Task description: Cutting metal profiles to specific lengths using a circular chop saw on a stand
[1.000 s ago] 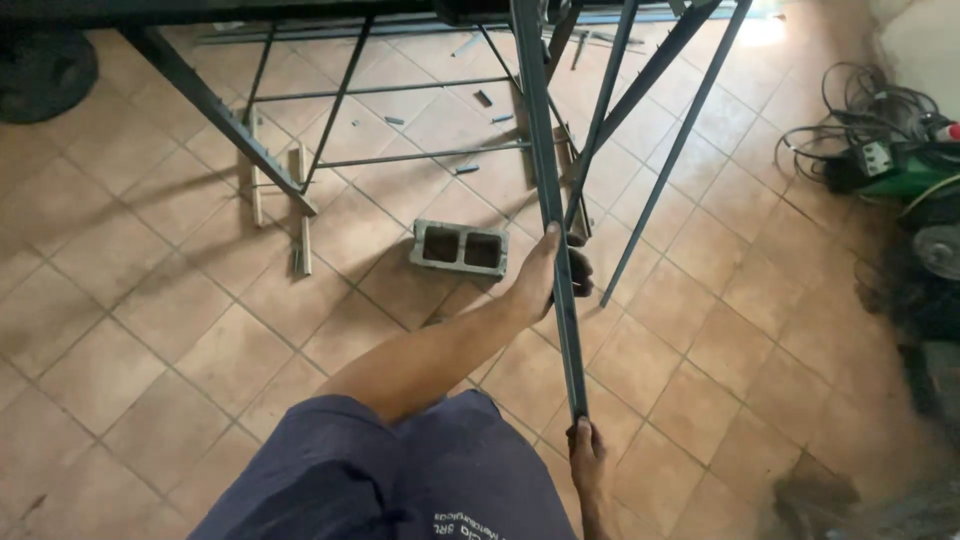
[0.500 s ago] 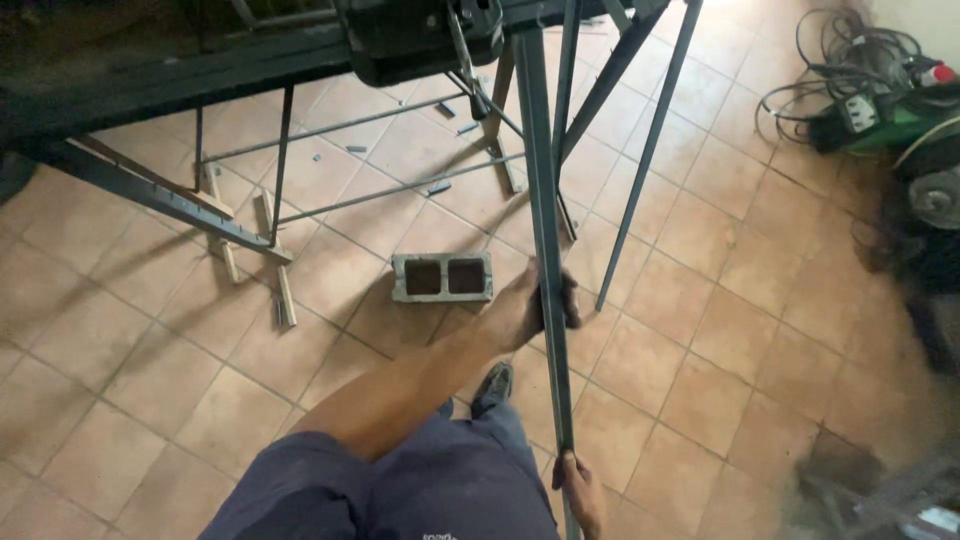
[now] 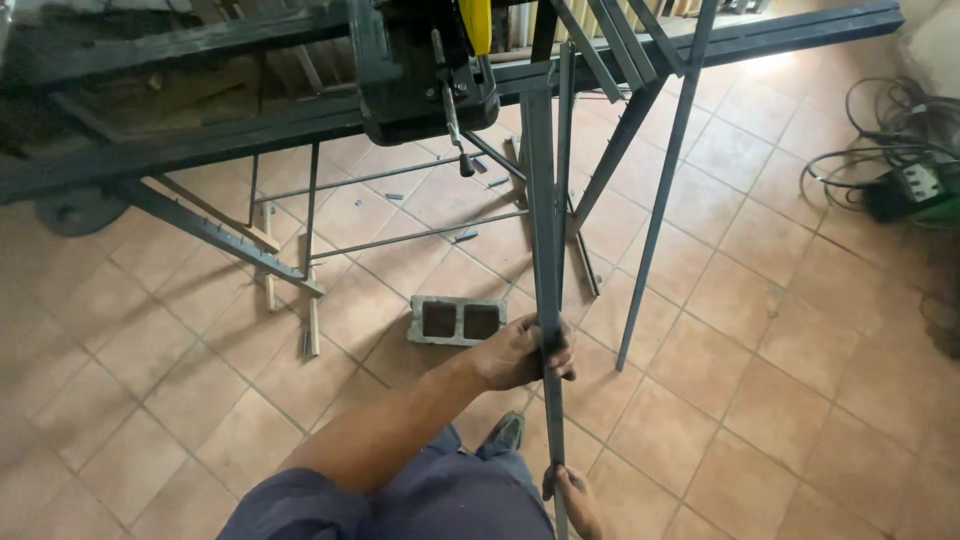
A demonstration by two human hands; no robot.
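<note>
The black saw machine (image 3: 420, 70) is cut off at the top edge. Below it, the long steel bar (image 3: 545, 250) runs down; left hand (image 3: 520, 352) wraps it, right hand (image 3: 575, 500), half hidden, pinches its lower end.

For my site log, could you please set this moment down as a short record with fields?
Left hand: closed around the long grey steel bar, about halfway along the part in view
Right hand: grips the same bar near its lower end
Bar: runs up to the black machine on the dark metal frame
Floor: terracotta tiles, grey hollow concrete block
Right edge: green box with black cables
</note>
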